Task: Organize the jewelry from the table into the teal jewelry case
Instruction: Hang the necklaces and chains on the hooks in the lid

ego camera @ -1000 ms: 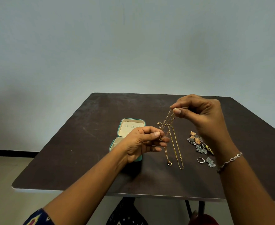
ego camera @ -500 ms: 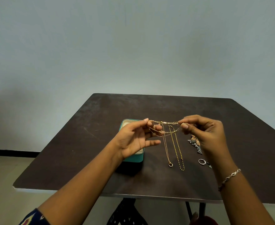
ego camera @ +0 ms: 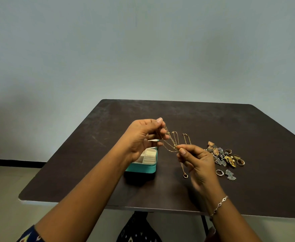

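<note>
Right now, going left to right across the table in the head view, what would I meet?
teal jewelry case → gold chains → right hand pinching them → jewelry heap

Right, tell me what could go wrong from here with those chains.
1. The gold chains stretched between the left hand and right hand look intertwined; pulling apart could tighten a tangle.
2. The pendant trails low by the right hand and might snag as the chains move toward the teal jewelry case.
3. The pile of earrings and rings lies close beside the right hand; a sweep could scatter it.
</note>
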Tool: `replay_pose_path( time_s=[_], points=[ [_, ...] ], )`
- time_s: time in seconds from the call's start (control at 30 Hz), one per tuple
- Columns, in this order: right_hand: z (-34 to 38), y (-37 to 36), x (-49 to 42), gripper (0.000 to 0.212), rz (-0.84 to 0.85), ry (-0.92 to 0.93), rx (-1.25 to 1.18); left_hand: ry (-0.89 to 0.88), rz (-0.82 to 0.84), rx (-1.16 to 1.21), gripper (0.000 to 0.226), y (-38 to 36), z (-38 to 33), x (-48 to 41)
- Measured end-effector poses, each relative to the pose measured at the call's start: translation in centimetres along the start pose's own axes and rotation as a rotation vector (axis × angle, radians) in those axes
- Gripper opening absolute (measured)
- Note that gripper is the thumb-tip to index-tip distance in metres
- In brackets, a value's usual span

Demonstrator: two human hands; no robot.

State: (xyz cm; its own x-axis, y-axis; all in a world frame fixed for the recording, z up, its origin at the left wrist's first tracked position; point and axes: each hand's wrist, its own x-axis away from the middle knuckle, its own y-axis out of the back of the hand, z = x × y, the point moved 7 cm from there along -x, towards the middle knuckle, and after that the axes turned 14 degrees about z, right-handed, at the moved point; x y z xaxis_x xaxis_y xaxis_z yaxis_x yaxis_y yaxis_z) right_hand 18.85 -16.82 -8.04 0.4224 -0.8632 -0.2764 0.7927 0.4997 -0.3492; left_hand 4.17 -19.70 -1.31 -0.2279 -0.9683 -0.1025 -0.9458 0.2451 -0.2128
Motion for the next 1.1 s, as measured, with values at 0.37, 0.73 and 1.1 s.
replay_pose_path(
  time_s=[0.37, 0.73, 1.1],
  points=[
    [-0.7, -3.0, -1.3, 0.018, 0.158, -0.019, 0.244, -0.028, -0.158, -0.578, 0.011, 1.6, -2.3, 0.1],
    [-2.0, -5.0, -3.6, 0.017, 0.307, -0.118, 0.542, 0.005, -0.249, -1.117, 0.013, 2.7, -3.7, -0.3],
    [0.4, -5.9, -5.2, 0.009, 0.207, 0.018, 0.656, 0.135, -0.162, -1.315, 0.016, 3.9, -1.7, -0.7]
  ],
)
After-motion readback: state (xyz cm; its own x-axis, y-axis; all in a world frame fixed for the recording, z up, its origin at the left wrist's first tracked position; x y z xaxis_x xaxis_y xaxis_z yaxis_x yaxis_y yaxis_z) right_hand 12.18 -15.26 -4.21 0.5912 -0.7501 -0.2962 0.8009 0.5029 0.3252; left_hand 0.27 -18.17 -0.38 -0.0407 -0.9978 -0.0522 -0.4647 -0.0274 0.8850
